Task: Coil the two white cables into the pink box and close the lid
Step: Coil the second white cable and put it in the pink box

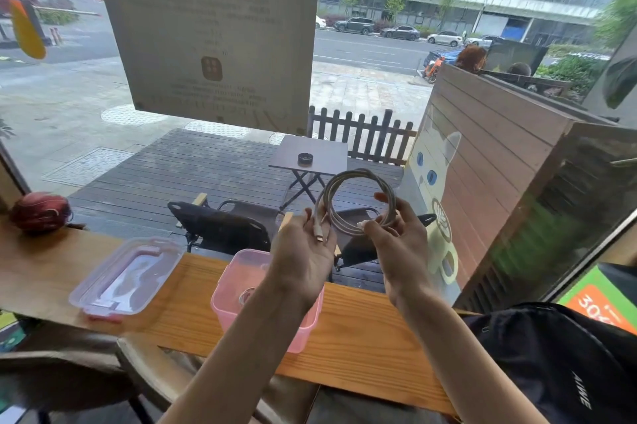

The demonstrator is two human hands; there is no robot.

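A white cable (356, 197), wound into a round coil, is held up in the air in front of the window. My left hand (305, 247) grips its left side, with one plug end lying in the palm. My right hand (400, 234) pinches the lower right of the coil. Below my left forearm the open pink box (229, 303) stands on the wooden counter (362, 337). A second coiled white cable (245, 296) lies inside it, partly hidden by my arm. The clear lid (125, 277) with pink clips lies upside down to the left of the box.
A dark backpack (565, 372) rests at the counter's right end. A red-brown round object (39, 211) sits at the far left of the counter. A wooden chair back (155, 372) stands below the counter's near edge. The window glass is just behind the counter.
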